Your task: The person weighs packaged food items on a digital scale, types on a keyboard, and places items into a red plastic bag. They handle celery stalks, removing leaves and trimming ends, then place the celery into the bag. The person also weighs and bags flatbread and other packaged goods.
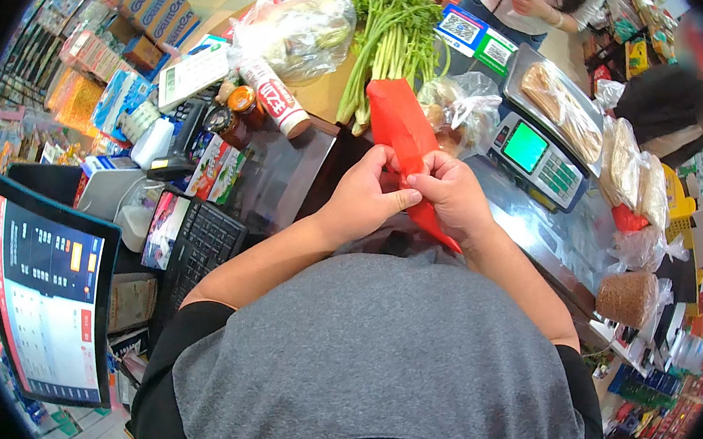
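My left hand [369,193] and my right hand [454,194] meet before my belly, both pinching a folded red plastic bag [404,117]. The bag's upper part stands over the cut stalk ends of a bunch of leafy green celery [398,42]; its lower tip hangs below my right hand. Right of the bag lies a knotted clear bag of round produce [461,113], its contents partly hidden. A clear bag of vegetables [317,34] lies left of the celery, with a white and red tube-shaped package [274,97] just in front of it.
At the right, a digital scale [539,154] bears a bagged pale food [562,109]. Jars [245,103], a barcode scanner [176,148], a keyboard [205,244] and a monitor [47,293] stand at the left. A person [526,9] stands across the counter; another leans in at the right [662,109].
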Available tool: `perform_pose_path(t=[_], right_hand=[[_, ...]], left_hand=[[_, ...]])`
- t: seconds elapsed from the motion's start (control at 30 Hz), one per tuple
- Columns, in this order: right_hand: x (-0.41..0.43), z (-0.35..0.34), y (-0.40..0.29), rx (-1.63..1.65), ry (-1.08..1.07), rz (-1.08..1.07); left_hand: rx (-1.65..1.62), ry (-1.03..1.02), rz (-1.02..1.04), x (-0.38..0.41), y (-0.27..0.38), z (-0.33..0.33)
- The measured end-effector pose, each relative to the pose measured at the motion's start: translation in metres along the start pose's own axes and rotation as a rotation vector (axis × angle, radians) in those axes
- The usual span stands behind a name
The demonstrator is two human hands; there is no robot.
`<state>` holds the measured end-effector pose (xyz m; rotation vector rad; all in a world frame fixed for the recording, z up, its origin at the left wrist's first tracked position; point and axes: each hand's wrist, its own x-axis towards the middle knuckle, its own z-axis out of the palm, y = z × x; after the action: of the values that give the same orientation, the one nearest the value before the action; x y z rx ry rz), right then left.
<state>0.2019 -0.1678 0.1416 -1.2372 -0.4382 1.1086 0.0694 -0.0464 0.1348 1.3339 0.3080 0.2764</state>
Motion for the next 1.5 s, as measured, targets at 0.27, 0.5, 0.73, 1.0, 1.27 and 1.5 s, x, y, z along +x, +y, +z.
perform_pose_path(t=[0.27,0.5,0.73,1.0,1.27,1.5], right_hand=[[0.011,0.013,0.006,0.076,-0.123,0.054],[0.008,0.025,-0.01,0.275,-0.085,0.099],[0.014,-0.003,-0.017,0.02,-0.014,-0.061],[0.0,-0.05,-0.06,-0.13,0.201,-0.088],[0.007,-0.092,-0.081,0.374,0.006,-0.106],[0.005,-0.107,-0.082,0.331,-0.1,0.123]], left_hand=[[0.232,0.099,0.085,-0.014,0.003,-0.013],[-0.349,0.063,-0.066,-0.018,-0.004,-0.035],[-0.439,0.249,0.15,-0.003,-0.004,-0.065],[-0.091,0.855,0.6,0.031,0.092,-0.155],[1.217,0.675,1.035,0.083,0.117,-0.22],[1.664,0.175,-0.149,0.131,0.069,-0.207]])
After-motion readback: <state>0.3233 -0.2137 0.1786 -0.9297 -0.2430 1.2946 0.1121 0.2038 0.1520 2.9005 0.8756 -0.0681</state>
